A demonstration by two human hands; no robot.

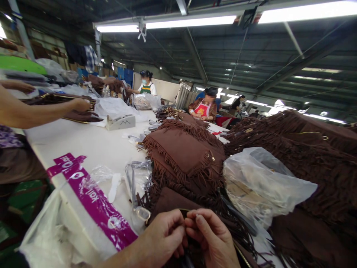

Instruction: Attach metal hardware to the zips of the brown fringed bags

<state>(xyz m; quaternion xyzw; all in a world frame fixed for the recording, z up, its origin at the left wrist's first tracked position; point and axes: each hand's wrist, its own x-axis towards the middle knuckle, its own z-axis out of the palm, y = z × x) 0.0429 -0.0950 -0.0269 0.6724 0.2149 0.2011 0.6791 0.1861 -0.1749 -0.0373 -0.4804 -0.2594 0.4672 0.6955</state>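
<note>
At the bottom centre, my left hand (167, 236) and my right hand (213, 236) meet at the zipped edge of a brown fringed bag (174, 201). Both are closed, thumbs and fingers pinched together on the bag's edge. Whatever small part lies between the fingertips is hidden. A gold zip line shows just behind the fingers. Beyond lies a stack of similar brown fringed bags (186, 149), the top one carrying small gold hardware. Left of my left hand is a strap with a metal buckle (142, 214), partly in clear plastic.
Purple printed tape (95, 201) runs along the white table (69, 139). A plastic bag (264, 182) and a large heap of fringed brown pieces (306, 156) are at right. A co-worker's arm (41, 109) reaches in from the left; two people (205, 108) sit farther back.
</note>
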